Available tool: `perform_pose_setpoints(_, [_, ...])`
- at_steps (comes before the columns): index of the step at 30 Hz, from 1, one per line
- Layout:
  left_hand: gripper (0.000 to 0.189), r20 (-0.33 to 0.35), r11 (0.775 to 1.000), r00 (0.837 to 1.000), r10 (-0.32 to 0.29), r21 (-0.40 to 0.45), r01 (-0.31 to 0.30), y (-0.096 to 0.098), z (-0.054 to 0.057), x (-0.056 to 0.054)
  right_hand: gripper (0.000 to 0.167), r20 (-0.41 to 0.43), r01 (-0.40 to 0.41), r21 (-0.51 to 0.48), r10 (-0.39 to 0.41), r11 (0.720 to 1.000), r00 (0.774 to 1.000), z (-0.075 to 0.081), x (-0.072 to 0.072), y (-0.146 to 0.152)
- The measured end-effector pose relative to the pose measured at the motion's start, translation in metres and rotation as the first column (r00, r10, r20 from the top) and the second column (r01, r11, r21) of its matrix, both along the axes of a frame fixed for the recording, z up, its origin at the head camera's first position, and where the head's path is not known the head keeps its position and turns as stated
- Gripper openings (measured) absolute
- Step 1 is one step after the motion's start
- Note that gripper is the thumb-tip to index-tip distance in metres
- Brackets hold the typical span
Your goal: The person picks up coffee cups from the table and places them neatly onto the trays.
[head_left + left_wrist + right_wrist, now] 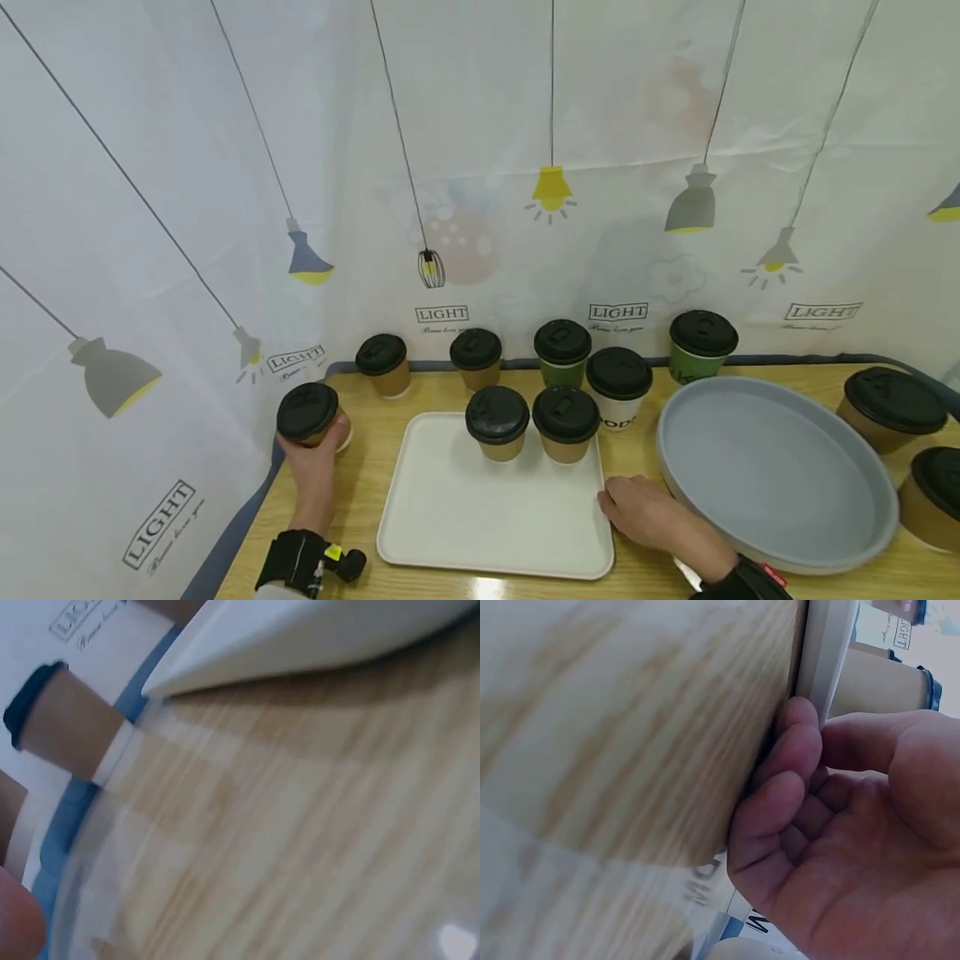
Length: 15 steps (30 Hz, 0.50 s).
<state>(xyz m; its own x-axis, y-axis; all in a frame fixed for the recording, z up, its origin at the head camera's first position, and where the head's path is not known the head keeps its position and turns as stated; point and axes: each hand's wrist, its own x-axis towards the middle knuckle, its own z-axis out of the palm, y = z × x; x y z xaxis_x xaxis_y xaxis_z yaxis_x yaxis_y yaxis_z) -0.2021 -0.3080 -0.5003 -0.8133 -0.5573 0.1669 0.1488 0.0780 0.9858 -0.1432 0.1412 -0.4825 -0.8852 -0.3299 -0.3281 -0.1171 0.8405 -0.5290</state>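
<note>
At the table's left edge my left hand (313,479) grips a brown paper coffee cup with a black lid (307,412), which stands left of the white tray (480,529). In the left wrist view only a fingertip (19,919) shows at the lower left. My right hand (641,510) pinches the tray's right rim; the right wrist view shows curled fingers against the tray's edge (831,656) with the thumb over it. Two brown lidded cups, one (498,423) beside the other (566,423), stand upright at the tray's back right.
Behind the tray are a brown cup (391,379), another brown cup (480,372), a green cup (562,371) and a white cup (619,406). Another green cup (693,363) stands behind a round grey tray (776,475). Two larger brown containers stand at the far right. A printed curtain (487,108) borders the table.
</note>
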Motion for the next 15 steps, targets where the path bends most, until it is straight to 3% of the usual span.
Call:
perform_pose_setpoints(4, [0.086,-0.085,0.998,0.995,-0.055,-0.004,0.055,0.016,0.014,0.007,0.027,-0.011,-0.007,-0.012,0.007,1.0,1.0,-0.001,0.0,0.002])
perform_pose_setpoints(6, [0.081,-0.094,0.991,0.987,-0.133,-0.024,0.131,0.026,0.021,0.01,0.027,-0.009,0.005,-0.017,-0.005,1.0,1.0,0.001,0.001,0.002])
perform_pose_setpoints(8, [0.076,-0.083,0.97,0.967,-0.24,-0.048,0.236,0.034,0.025,0.013,0.026,0.004,0.027,-0.028,-0.027,0.999,1.0,0.003,0.002,0.001])
perform_pose_setpoints(10, [0.073,-0.07,0.932,0.931,-0.359,-0.077,0.354,0.042,0.028,0.014,0.026,0.021,0.04,-0.023,-0.04,0.999,0.999,0.003,0.003,0.0])
perform_pose_setpoints(12, [0.074,-0.047,0.881,0.882,-0.468,-0.093,0.463,0.049,0.029,0.014,0.025,0.034,0.043,-0.019,-0.042,0.999,0.999,0.002,0.003,-0.001])
perform_pose_setpoints(15, [0.074,0.01,0.812,0.816,-0.577,-0.103,0.575,0.057,0.029,0.01,0.025,0.035,0.037,-0.019,-0.037,0.999,0.999,0.001,0.002,-0.002])
